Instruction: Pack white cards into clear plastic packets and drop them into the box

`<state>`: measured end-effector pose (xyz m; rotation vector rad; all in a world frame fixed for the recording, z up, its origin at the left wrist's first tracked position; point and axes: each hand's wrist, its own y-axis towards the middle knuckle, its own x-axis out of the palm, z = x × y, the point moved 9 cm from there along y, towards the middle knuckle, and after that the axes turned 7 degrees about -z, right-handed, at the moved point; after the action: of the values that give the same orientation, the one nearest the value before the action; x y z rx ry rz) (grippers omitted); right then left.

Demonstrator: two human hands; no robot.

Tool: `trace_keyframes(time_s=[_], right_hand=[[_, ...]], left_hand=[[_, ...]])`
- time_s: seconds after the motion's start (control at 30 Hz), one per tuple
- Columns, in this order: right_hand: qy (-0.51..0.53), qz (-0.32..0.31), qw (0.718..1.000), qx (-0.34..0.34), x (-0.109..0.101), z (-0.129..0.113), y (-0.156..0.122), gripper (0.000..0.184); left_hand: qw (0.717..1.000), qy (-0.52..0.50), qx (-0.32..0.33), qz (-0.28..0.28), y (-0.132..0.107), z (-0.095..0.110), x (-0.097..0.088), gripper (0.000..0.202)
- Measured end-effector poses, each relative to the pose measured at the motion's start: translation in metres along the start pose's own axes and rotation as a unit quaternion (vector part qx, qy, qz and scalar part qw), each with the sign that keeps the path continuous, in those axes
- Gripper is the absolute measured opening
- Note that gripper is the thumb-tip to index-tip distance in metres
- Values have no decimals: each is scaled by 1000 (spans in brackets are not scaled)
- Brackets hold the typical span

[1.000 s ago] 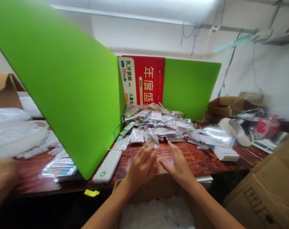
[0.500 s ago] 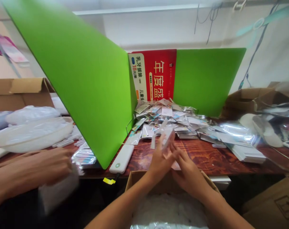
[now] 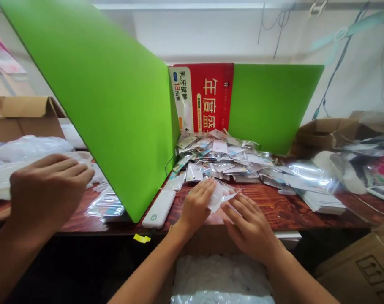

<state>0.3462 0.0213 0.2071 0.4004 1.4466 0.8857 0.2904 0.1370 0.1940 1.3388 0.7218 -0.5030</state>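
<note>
A small clear plastic bag (image 3: 217,197), creased and catching the light, is held between my two hands just above the table's front edge. My left hand (image 3: 195,205) is closed on its left side, fingertips at the upper edge. Fingers of my right hand (image 3: 249,226) are bent against the bag's right side, where a corner or flap sticks up; the thumb is partly hidden. Behind the bag lies a heap of small bagged cards (image 3: 225,156). Below my forearms is an open cardboard box (image 3: 204,240) with clear plastic bags (image 3: 221,280) in it.
Green panels (image 3: 115,97) stand on the wooden table (image 3: 270,207) at the left and back. A white power bank (image 3: 159,209) lies by the left panel. A stack of white cards (image 3: 325,202) is at the right. A co-worker's closed hand (image 3: 49,190) is at far left.
My hands have come down slightly with the plastic bag, which now lies flatter, and my right hand has spread away from my left. The co-worker's hand has risen.
</note>
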Motion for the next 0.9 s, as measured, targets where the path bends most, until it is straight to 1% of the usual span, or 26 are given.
trace_keyframes(time_s=[0.1,0.2,0.4,0.57,0.63,0.73,0.83,0.9], right_hand=[[18,-30,999,-7,8,3,0,30],[39,-53,998,-2,13,7,-1,32],[48,-68,997,-5,18,9,-3,36],[60,-89,994,-2,23,12,-6,42],[54,-93,994,-7,25,12,-9,48],[59,-92,994,-2,29,15,-13,57],[89,-72,993,18,30,22,-15,57],[112,-62,991,24,31,24,-15,59]], left_hand=[[1000,22,1,0,1,1,1,56],[999,36,5,0,1,3,2,58],[999,32,-13,-12,0,3,8,63],[999,41,1,-16,0,6,9,65],[998,56,10,-19,1,10,9,62],[996,88,24,-18,1,22,6,49],[993,114,35,-8,0,36,4,38],[991,125,45,-4,0,44,3,36]])
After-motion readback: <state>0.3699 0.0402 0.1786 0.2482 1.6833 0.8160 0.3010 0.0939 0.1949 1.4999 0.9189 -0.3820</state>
